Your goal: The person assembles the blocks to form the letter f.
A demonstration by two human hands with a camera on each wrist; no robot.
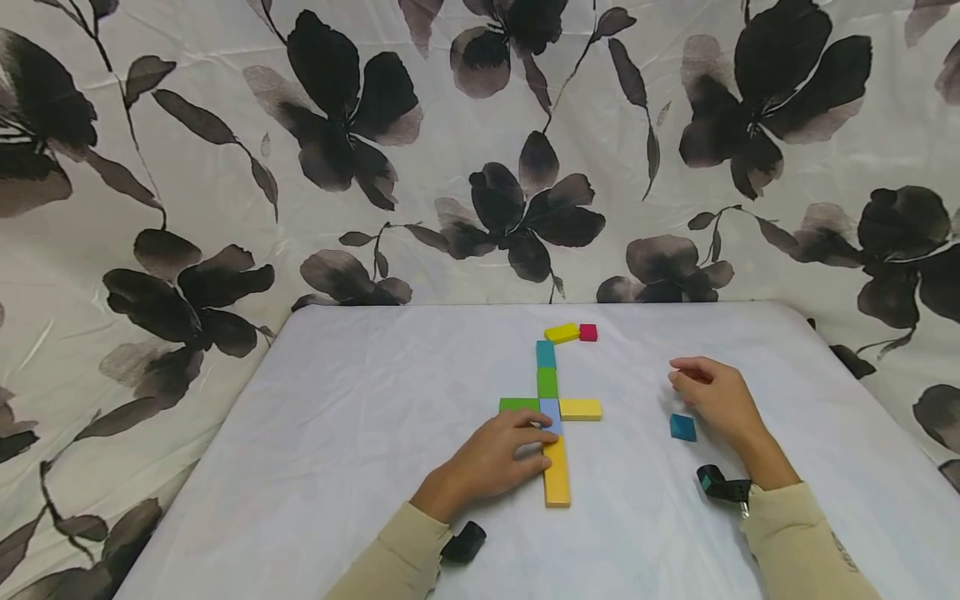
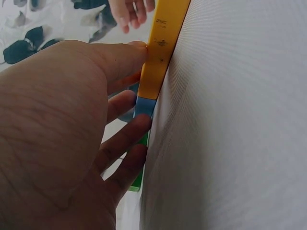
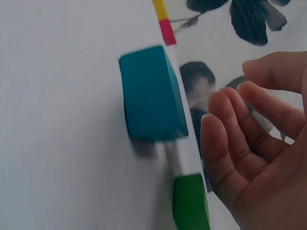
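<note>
My left hand [image 1: 495,454] touches the row of blocks in the middle of the cloth. Its thumb and fingers lie along the left side of the long orange-yellow block [image 1: 557,483] and the light blue block [image 1: 550,408]. Above the light blue block run a green block [image 1: 547,383] and a teal block [image 1: 545,354]. On either side of it lie another green block [image 1: 517,404] and a yellow block [image 1: 581,409]. My right hand [image 1: 720,404] holds nothing, its fingers loosely bent. Just beside it sits a dark teal block [image 1: 682,427], larger in the right wrist view [image 3: 152,96].
At the far end a yellow block [image 1: 562,333] lies tilted against a red block [image 1: 588,332]. Low in the right wrist view stands a green block [image 3: 191,201]. A white cloth [image 1: 337,467] covers the table, and a flowered curtain [image 1: 420,225] hangs behind it.
</note>
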